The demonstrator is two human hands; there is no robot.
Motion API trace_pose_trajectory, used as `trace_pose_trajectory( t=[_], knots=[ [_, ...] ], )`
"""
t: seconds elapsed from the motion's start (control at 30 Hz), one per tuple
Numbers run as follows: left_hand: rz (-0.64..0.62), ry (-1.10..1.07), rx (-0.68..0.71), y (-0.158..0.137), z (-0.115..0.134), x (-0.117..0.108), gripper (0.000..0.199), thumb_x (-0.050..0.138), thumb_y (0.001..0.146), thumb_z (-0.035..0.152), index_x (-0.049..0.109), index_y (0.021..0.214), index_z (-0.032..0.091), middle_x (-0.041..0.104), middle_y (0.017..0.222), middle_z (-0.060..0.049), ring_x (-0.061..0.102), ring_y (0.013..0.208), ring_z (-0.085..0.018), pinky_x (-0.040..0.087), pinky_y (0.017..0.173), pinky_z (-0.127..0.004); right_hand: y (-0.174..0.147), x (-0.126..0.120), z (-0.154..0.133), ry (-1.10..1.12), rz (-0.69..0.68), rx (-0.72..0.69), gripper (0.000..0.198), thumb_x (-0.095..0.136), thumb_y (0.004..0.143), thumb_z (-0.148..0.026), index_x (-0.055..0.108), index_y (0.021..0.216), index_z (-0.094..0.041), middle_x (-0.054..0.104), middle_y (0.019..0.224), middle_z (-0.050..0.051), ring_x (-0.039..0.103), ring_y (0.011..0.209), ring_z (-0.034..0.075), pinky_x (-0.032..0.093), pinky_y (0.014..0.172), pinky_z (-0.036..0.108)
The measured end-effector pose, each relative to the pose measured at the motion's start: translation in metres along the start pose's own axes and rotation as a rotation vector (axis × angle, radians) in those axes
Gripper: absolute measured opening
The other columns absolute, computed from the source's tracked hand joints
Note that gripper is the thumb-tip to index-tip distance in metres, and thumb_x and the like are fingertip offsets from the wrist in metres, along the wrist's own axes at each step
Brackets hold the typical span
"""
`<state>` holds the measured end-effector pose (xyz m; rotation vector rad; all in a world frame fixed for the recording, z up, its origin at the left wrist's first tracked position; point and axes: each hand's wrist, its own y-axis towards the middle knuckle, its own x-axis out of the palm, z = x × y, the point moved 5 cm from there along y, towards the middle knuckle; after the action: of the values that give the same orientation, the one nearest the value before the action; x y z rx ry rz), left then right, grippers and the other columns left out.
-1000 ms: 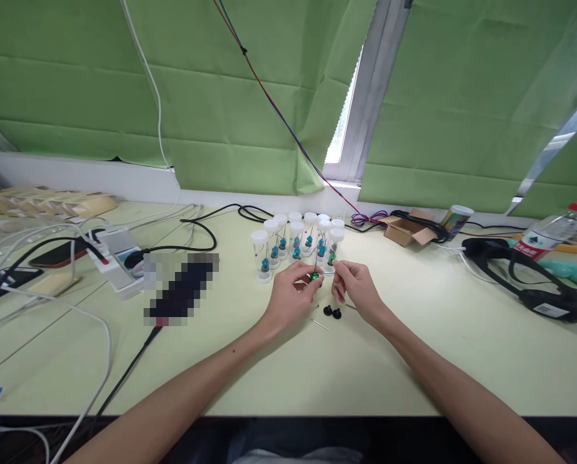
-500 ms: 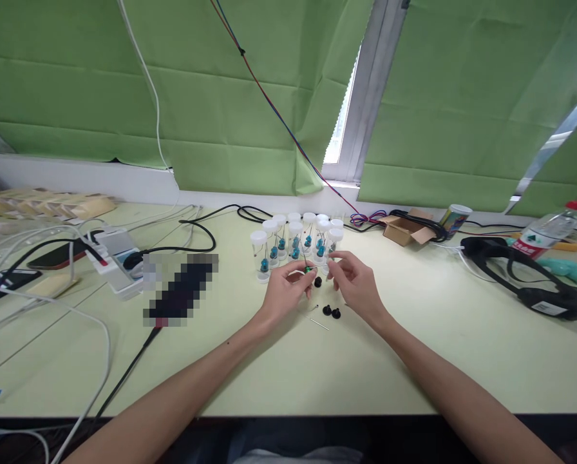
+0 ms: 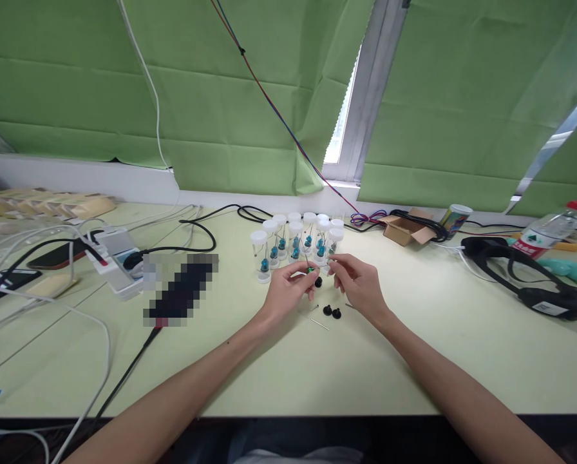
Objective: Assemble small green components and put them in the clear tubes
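Note:
Between thumb and fingers, my left hand [image 3: 288, 285] pinches a small green part [image 3: 310, 269] with a thin dark stem rising from it. My right hand [image 3: 359, 280] is closed in a pinch just to its right; what its fingertips hold is too small to make out. Behind both hands stand several clear vials [image 3: 258, 254] with white caps and small blue parts inside. Under the fingers lie several black knob-like pieces [image 3: 336, 314], one of them close to my left fingertips. A thin metal pin [image 3: 320, 325] rests on the table in front of them.
Left of my arms are a power strip [image 3: 117, 261], tangled cables and a pixelated dark object [image 3: 182, 290]. A small cardboard box [image 3: 407, 229], a printed can [image 3: 455, 220], black goggles [image 3: 534, 283] and a plastic bottle [image 3: 549, 232] stand to the right.
My right hand has shifted slightly to the right and down. My left hand stays almost in place with the green part, whose stem now shows more clearly.

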<state>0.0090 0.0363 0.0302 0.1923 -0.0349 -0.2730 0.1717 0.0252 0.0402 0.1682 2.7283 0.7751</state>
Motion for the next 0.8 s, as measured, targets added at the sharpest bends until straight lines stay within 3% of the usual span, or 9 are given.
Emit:
trace_pose_trajectory(
  t=[0.8],
  knots=[
    [0.055, 0.149, 0.083, -0.0005, 0.0023, -0.0019, 0.022, 0.067, 0.082, 0.038, 0.068, 0.093, 0.02, 0.058, 0.062, 0.002, 0.054, 0.054, -0.013, 0.046, 0.058, -0.027, 0.0003, -0.0004, -0.0004, -0.063, -0.046, -0.013, 0.032, 0.054, 0.094, -0.044, 0.06, 0.072, -0.021, 0.057, 0.057, -0.003, 0.05, 0.043, 0.011, 0.042, 0.048, 0.025]
  ],
)
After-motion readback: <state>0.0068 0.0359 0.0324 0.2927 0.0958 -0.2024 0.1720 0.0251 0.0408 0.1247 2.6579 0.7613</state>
